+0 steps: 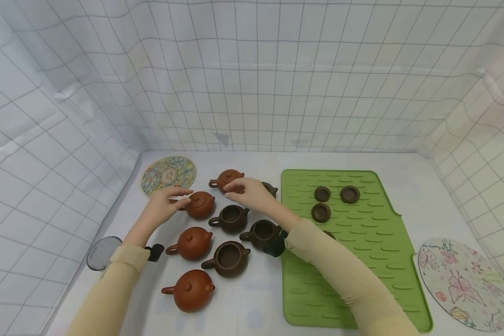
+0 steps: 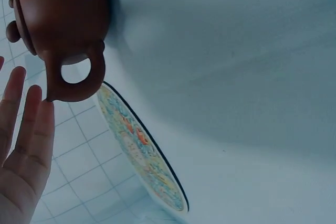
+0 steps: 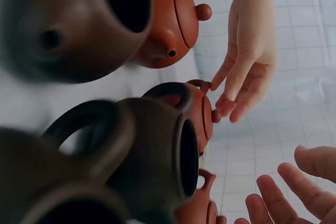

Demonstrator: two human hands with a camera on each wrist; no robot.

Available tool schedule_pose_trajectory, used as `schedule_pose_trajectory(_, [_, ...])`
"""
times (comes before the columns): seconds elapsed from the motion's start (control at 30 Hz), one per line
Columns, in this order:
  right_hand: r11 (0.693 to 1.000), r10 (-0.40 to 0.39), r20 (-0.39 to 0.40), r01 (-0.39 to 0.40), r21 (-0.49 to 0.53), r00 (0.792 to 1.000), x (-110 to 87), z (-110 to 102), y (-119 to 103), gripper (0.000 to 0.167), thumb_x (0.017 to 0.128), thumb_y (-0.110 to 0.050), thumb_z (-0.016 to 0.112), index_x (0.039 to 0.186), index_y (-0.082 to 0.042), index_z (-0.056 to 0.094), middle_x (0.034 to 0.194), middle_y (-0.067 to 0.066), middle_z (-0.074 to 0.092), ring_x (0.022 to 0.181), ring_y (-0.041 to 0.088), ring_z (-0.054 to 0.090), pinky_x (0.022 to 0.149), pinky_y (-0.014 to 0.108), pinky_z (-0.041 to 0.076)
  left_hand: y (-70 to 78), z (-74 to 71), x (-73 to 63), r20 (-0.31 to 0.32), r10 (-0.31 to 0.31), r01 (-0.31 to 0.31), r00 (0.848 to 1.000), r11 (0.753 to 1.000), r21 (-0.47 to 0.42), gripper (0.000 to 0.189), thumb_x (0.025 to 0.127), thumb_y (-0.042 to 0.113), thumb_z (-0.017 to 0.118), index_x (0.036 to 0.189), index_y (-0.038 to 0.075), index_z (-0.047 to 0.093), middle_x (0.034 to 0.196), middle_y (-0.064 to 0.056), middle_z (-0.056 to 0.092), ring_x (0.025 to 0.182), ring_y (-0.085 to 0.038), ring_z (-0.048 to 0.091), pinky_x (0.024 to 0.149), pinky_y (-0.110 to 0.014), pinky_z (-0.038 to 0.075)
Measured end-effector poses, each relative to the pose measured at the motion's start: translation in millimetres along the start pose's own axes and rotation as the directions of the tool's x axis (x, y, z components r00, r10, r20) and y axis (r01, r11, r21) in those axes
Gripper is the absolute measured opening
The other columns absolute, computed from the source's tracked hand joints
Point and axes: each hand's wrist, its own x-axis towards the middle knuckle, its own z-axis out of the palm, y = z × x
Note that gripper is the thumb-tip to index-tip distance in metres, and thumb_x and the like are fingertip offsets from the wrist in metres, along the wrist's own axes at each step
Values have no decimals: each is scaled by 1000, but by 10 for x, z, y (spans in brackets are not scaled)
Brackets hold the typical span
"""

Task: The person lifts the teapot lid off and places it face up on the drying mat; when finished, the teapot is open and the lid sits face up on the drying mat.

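Observation:
My left hand [image 1: 161, 205] is beside the handle of a reddish-brown teapot [image 1: 200, 205], fingers extended and loosely bent, holding nothing. In the left wrist view its fingertips come right up to that handle [image 2: 79, 90]; whether they touch is unclear. My right hand [image 1: 254, 193] hovers, empty and with relaxed fingers, in front of the farthest red teapot [image 1: 231, 176], partly covering it. Beneath and around this hand stand dark brown teapots without lids, one [image 1: 232, 218] in the middle, another [image 1: 263, 234] nearer, and one [image 1: 270, 188] mostly hidden behind the hand.
Two more red teapots [image 1: 194, 243] [image 1: 193, 290] and a lidless dark teapot [image 1: 228, 259] stand nearer me. Several dark round lids [image 1: 321, 212] lie on a green mat [image 1: 332, 298]. A patterned disc [image 1: 169, 175] lies far left, a butterfly disc [image 1: 458, 284] right, a glass-like disc [image 1: 102, 253] left.

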Motion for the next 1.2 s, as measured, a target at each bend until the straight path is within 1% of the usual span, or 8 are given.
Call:
schedule_pose_trajectory(0.07, [1000,-14,35,15,-8,999,108,90,-67,30,98,-25,63,123,-11,68,127,5,66,118,23,61,99,38,51,-25,8,16,7,-7,7,1000,1000,1,32,96,12,65,126,1,65,127,-24,62,105,-41,68,84,-45,59])
schedule_pose_trajectory(0.2, [1000,-13,79,15,-27,997,289,260,-158,31,97,-26,63,124,-13,68,128,4,66,117,21,62,96,36,52,-83,14,42,23,-7,6,1000,1000,17,31,94,10,66,124,2,66,127,-24,63,115,-42,61,90,-47,56])
schedule_pose_trajectory(0.3, [998,1,101,5,-62,995,398,377,-201,30,98,-26,63,124,-13,68,126,3,67,118,20,62,96,34,52,-119,19,51,36,-5,4,999,1000,24,30,93,8,67,123,2,68,124,-23,65,114,-41,62,88,-48,57])
schedule_pose_trajectory(0.57, [987,30,125,-10,-158,992,551,593,-306,29,98,-21,62,125,-13,68,123,4,69,114,17,64,93,26,52,-171,45,58,0,18,-18,1000,1000,-12,25,91,1,67,116,-2,70,117,-26,67,96,-40,70,77,-45,59])
schedule_pose_trajectory(0.8, [970,71,120,-41,-239,990,636,678,-306,33,99,-19,61,132,-14,64,128,3,67,118,17,62,93,27,52,-203,59,88,-5,6,-6,1000,1000,-11,25,90,0,68,114,-1,71,115,-26,68,94,-39,71,73,-43,59])
schedule_pose_trajectory(0.93, [953,77,126,-36,-301,989,640,685,-322,35,99,-18,60,134,-17,63,130,1,66,119,16,61,96,28,52,-205,60,103,6,-7,7,1000,1000,9,24,90,2,68,114,0,71,113,-25,69,93,-37,71,73,-42,58])
schedule_pose_trajectory(1.07, [920,54,149,10,-393,987,630,713,-363,37,100,-20,60,136,-20,61,131,1,64,121,17,59,97,27,51,-206,59,98,11,-40,40,999,999,33,23,91,2,68,113,0,71,115,-25,68,93,-37,71,71,-41,57])
schedule_pose_trajectory(1.2, [881,26,142,45,-472,990,630,744,-389,35,99,-19,60,134,-21,63,124,2,64,112,15,59,88,22,51,-199,66,98,22,-61,61,998,997,37,23,92,3,67,114,0,70,115,-25,67,93,-36,71,71,-40,58])
